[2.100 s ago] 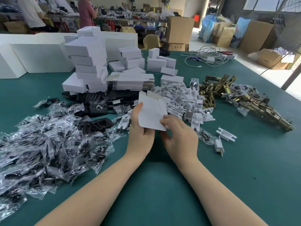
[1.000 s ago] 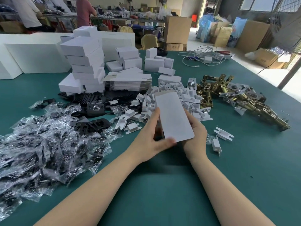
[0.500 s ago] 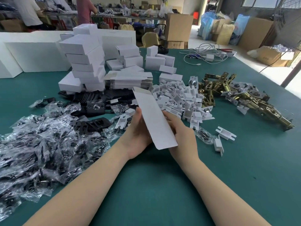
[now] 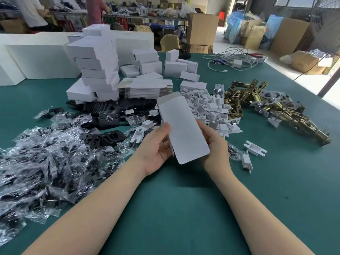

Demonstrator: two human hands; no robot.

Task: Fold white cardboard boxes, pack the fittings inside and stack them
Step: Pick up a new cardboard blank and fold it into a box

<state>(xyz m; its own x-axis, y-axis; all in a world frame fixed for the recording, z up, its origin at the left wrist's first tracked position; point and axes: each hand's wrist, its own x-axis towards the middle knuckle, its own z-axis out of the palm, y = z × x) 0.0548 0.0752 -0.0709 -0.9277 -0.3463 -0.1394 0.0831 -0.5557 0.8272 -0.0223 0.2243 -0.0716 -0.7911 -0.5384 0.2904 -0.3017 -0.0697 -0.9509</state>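
A white cardboard box blank (image 4: 182, 126) is held above the green table (image 4: 184, 208), its long side tilted away from me. My left hand (image 4: 156, 150) grips its left edge, thumb on the front face. My right hand (image 4: 214, 146) holds the right edge from behind, fingers mostly hidden. A pile of flat blanks (image 4: 147, 87) lies behind it. Folded white boxes (image 4: 97, 65) are stacked at the back left. Brass latch fittings (image 4: 272, 107) lie heaped at the right, white plastic fittings (image 4: 207, 109) in the middle.
Clear bags of black parts (image 4: 46, 162) cover the left of the table. Black plates (image 4: 108, 118) lie near them. Two loose white clips (image 4: 252, 153) sit right of my hands. Cables (image 4: 233, 59) lie at the far edge. Large white boxes (image 4: 36, 56) line the back left.
The blank has been turned over and around in both hands, from a short flap view to its long flat face, and now tilts to the upper left.
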